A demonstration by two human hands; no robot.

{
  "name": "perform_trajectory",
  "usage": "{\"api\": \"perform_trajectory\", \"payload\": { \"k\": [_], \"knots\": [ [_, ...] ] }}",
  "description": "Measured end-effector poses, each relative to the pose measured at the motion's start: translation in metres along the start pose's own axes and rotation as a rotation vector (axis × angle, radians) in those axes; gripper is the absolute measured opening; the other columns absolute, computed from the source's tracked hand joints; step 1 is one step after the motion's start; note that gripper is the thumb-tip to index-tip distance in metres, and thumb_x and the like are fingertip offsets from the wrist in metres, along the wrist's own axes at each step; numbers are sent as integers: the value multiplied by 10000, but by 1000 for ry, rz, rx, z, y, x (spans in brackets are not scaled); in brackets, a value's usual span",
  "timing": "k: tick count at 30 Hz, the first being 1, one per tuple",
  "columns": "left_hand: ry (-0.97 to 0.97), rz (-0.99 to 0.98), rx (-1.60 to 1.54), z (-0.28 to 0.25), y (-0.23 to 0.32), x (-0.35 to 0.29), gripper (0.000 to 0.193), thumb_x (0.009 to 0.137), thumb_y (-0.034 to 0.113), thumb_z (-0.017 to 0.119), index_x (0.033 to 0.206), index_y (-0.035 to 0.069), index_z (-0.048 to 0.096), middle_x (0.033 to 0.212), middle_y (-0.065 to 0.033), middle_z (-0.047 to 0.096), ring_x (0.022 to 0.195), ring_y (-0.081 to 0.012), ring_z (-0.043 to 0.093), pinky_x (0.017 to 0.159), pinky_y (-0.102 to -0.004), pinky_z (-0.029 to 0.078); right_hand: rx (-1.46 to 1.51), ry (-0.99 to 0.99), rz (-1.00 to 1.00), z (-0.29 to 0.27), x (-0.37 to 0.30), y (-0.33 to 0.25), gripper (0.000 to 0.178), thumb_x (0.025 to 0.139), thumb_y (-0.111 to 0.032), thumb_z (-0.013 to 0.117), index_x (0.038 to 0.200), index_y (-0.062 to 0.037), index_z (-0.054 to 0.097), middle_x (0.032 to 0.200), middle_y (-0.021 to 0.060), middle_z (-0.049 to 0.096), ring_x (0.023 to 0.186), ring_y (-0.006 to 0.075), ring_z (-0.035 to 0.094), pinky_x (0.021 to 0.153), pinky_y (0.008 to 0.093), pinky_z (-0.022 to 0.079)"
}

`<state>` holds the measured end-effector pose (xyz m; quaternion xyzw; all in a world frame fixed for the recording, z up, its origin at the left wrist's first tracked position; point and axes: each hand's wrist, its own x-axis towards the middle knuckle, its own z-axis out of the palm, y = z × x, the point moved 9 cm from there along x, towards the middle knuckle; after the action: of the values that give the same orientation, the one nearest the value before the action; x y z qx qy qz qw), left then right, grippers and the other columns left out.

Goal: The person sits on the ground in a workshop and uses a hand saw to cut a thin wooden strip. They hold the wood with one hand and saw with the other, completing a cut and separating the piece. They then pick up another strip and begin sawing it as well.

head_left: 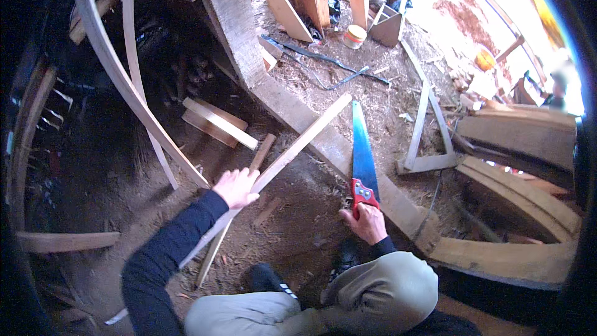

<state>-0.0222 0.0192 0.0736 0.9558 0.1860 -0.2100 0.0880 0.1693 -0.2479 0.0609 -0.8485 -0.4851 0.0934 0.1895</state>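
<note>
My left hand (235,188) is closed over a long, pale wooden strip (305,139). The strip slants from beside my left forearm up to the right, and its far end rests on or just above a thick wooden beam (283,107). In my right hand (368,223) is a handsaw (364,155), gripped by its red handle. Its blue-grey blade points away from me, over the beam and to the right of the strip. A visible gap separates blade and strip.
Curved wooden strips (134,93) stand at the left. Offcuts (217,123) lie beyond my left hand. A triangular wooden frame (426,127) and heavy curved timbers (510,258) are at the right. A small round tub (354,37) sits on the shavings-strewn ground near wooden posts.
</note>
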Motion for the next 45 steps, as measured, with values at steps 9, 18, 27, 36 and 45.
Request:
{"api": "perform_trajectory", "payload": {
  "k": [9,18,27,36,45],
  "knots": [
    [98,-173,-123,-5,34,96,1029,732,559,688,1445,7,191,1276,-288,491,1097,-410,575,919,-511,471,143,272,117,-6,-13,8,304,862,-281,670,764,-27,535,695,135,538,718,310,567,669,416,455],
    [502,-325,-527,17,31,117,343,738,346,690,895,72,553,778,-234,663,765,-420,653,677,-529,522,-13,74,151,6,-4,17,371,831,-347,667,651,-50,538,610,128,563,583,318,595,599,420,481],
    [432,-304,-465,36,37,110,381,769,354,655,989,72,523,732,-233,661,716,-405,666,653,-512,533,-18,11,-107,-7,-2,-8,411,754,-392,734,819,-49,517,649,105,552,620,291,591,622,402,466],
    [675,-282,-278,16,58,96,417,789,304,660,1083,133,419,1028,-141,575,766,-357,668,598,-502,537,-35,206,-64,9,-10,10,278,810,-243,696,766,-61,490,647,113,536,583,302,569,567,413,455],
    [429,-359,-379,27,55,118,322,795,241,654,1029,62,525,800,-198,677,761,-378,678,665,-503,533,209,433,-52,-12,-20,31,297,825,-202,701,699,-72,466,580,118,473,500,306,523,476,388,414]
  ]
}}
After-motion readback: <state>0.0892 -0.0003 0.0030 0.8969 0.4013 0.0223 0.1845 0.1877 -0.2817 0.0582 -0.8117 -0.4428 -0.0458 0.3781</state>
